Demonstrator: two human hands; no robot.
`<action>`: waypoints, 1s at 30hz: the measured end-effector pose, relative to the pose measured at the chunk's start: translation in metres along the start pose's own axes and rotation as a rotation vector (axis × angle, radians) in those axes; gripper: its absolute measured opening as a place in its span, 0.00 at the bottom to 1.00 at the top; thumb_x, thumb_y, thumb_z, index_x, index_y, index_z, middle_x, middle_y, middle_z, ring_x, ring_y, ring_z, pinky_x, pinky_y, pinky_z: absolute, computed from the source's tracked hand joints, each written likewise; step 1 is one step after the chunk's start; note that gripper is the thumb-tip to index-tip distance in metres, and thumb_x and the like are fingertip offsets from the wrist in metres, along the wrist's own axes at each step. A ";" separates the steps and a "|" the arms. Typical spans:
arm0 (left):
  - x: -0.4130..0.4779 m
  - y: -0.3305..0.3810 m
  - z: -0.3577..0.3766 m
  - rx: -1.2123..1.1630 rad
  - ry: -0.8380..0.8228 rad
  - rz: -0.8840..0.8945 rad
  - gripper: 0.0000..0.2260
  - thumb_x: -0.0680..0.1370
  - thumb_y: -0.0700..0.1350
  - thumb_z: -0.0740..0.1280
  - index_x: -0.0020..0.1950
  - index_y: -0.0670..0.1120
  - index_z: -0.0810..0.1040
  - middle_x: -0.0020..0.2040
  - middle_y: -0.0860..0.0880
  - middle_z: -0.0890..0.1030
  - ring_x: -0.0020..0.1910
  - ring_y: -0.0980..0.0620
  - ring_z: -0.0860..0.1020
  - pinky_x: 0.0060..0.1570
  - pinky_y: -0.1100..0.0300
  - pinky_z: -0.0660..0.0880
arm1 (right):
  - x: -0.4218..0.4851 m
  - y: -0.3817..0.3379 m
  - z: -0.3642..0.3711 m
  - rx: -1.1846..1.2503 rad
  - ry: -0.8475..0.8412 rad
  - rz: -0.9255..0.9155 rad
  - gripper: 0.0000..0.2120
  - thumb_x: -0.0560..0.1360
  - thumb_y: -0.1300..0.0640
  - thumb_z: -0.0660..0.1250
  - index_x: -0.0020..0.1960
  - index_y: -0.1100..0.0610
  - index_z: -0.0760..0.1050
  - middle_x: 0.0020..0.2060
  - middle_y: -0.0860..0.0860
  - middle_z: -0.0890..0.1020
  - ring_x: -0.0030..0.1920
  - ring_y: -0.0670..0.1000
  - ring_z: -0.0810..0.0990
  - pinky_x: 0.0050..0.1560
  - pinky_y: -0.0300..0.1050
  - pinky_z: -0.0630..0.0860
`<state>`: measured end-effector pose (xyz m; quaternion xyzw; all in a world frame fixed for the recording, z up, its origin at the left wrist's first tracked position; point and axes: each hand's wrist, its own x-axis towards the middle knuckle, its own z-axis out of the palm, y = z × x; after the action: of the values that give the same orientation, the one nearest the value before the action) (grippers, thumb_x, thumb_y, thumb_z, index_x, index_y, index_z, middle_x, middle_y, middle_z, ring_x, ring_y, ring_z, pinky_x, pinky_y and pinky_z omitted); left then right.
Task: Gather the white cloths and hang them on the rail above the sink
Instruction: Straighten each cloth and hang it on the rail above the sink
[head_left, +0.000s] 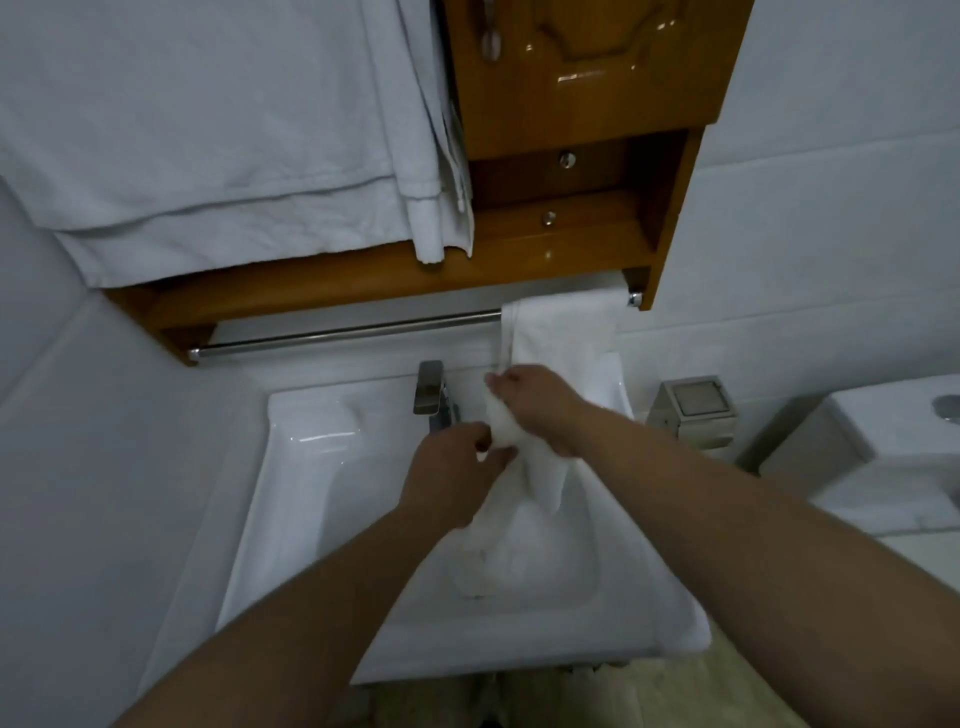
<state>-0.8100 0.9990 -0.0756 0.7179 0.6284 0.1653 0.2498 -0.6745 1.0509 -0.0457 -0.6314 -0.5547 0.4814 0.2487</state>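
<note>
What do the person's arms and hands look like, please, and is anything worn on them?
The left hand and right hand are bare, without gloves. Both arms are uncovered right to the frame's edge, so no sleeve shows. I see no ring, watch or bracelet, though the picture is dim.

Small bathroom, seen from above. White ceramic sink (291, 467) w/ chrome tap (431, 389) at its back edge, set against pale tiled walls (831, 234). Above it, a chrome rail (337, 332) is fixed under a glossy wooden cabinet (571, 78); a white cloth (561, 327) is draped over the rail's right end. Large white towels (208, 156) hang at top left, beside the cabinet door. At right, a toilet cistern (883, 447) w/ a round button (949, 406) on top, & a small metal box (693, 410) btwn it & the sink.
</note>
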 end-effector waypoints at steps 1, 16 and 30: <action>-0.001 0.007 -0.007 0.028 0.010 0.020 0.13 0.79 0.56 0.65 0.51 0.48 0.82 0.46 0.51 0.84 0.42 0.55 0.80 0.42 0.67 0.74 | -0.003 -0.009 -0.007 0.024 -0.013 0.011 0.23 0.81 0.43 0.61 0.63 0.61 0.77 0.61 0.57 0.79 0.57 0.56 0.76 0.58 0.48 0.70; 0.027 0.043 -0.129 0.178 0.100 0.289 0.12 0.84 0.50 0.57 0.57 0.49 0.78 0.43 0.52 0.79 0.42 0.51 0.78 0.36 0.68 0.67 | -0.024 -0.120 -0.077 0.020 -0.244 -0.148 0.11 0.74 0.61 0.73 0.56 0.58 0.80 0.51 0.57 0.83 0.47 0.54 0.84 0.46 0.46 0.83; 0.075 0.045 -0.179 -0.027 0.109 0.345 0.16 0.78 0.48 0.59 0.63 0.45 0.77 0.54 0.45 0.82 0.50 0.47 0.78 0.53 0.54 0.75 | 0.004 -0.176 -0.052 0.322 0.148 -0.004 0.05 0.76 0.66 0.66 0.50 0.65 0.80 0.47 0.62 0.82 0.48 0.59 0.83 0.50 0.53 0.82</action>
<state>-0.8602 1.0965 0.0913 0.8015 0.5063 0.2527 0.1933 -0.7101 1.1121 0.1234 -0.6161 -0.4520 0.5155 0.3877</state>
